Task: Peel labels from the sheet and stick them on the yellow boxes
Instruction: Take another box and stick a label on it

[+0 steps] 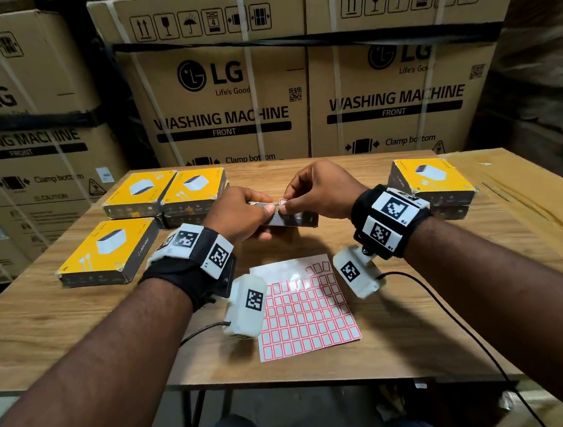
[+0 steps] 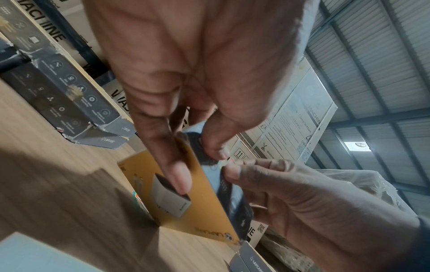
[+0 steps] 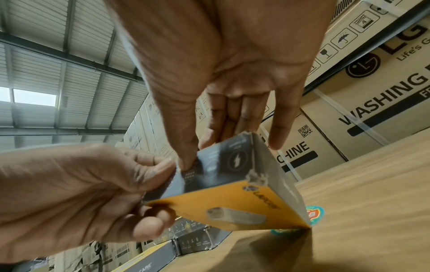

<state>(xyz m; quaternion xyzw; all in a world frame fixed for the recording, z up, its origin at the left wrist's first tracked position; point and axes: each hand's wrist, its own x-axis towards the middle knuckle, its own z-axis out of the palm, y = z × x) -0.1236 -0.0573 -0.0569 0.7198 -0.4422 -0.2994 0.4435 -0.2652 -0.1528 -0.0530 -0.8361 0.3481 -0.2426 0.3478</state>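
A yellow box stands tilted on one edge at the table's middle, its grey side up. My left hand grips its left end, one finger lying on the yellow face. My right hand pinches a small red-bordered label against the grey side, with the thumb pressing there and the other fingers behind the box. The label sheet, its top rows partly bare, lies flat on the table in front of the hands.
Three yellow boxes lie at the table's left. Two more are stacked at the right. Large cardboard cartons wall off the far side. A flat carton adjoins the table's right edge. Cables hang from both wrist cameras.
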